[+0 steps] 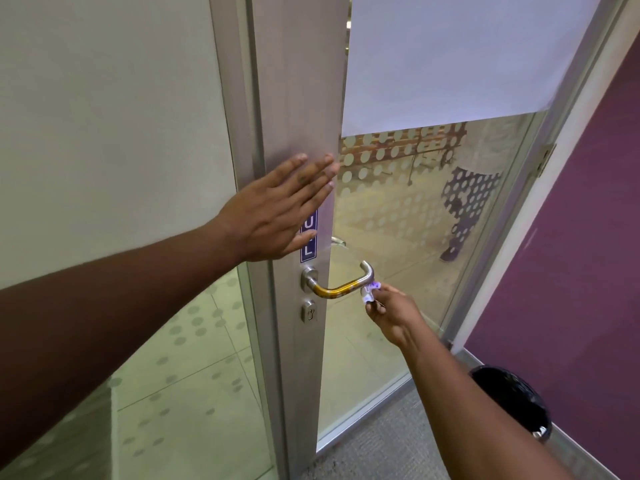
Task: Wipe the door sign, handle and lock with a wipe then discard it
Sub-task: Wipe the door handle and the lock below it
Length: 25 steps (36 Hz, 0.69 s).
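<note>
My left hand (277,209) lies flat with fingers spread on the grey metal door stile, covering the top of a blue vertical door sign (309,249). Below the sign a steel lever handle (343,284) sticks out, with a yellowish reflection on its bar. A keyhole lock (309,311) sits under the handle. My right hand (391,315) pinches a small crumpled white wipe (370,293) and holds it against the outer end of the handle.
The glass door (398,209) has frosted dots and a white sheet over its upper pane. A black-lined bin (512,400) stands on the floor at lower right by a purple wall (571,271). A person's legs show behind the glass.
</note>
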Each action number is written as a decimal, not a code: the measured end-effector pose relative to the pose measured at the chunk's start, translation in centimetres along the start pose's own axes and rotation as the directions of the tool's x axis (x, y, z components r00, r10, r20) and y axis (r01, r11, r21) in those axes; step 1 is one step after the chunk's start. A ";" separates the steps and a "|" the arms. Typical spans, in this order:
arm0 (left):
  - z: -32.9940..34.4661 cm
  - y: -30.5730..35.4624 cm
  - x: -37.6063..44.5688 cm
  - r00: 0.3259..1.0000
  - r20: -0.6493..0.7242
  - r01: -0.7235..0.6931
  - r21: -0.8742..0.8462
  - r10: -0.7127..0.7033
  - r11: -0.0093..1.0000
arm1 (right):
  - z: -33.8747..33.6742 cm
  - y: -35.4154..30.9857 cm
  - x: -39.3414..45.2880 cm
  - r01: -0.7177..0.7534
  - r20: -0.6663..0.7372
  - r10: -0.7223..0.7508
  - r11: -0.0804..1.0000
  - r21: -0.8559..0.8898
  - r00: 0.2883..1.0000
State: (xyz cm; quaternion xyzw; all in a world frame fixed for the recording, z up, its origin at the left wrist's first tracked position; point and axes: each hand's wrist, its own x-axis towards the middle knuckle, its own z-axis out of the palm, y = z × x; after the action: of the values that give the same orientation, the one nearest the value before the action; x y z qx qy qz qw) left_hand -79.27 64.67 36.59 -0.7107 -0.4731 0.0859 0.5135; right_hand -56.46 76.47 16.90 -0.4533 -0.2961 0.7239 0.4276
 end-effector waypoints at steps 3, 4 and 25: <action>0.5 -0.3 -0.2 0.999 0.034 -0.002 0.016 0.001 1.000 | 0.6 0.3 0.4 -0.044 0.058 0.039 0.994 0.101 0.998; 0.7 -0.4 -0.3 0.999 0.042 -0.006 0.023 0.005 1.000 | 0.8 0.4 0.4 -0.060 0.088 0.049 0.990 0.129 0.995; 1.5 -0.7 -0.6 0.995 0.090 -0.065 0.124 0.054 0.990 | 2.3 4.2 -1.2 -0.192 0.330 0.049 0.888 0.417 0.943</action>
State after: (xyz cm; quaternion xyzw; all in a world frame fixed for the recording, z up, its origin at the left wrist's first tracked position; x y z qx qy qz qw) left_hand -80.89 65.22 36.23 -0.6863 -0.4670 0.1615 0.5338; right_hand -59.73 73.43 14.89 -0.2420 -0.1578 0.8597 0.4212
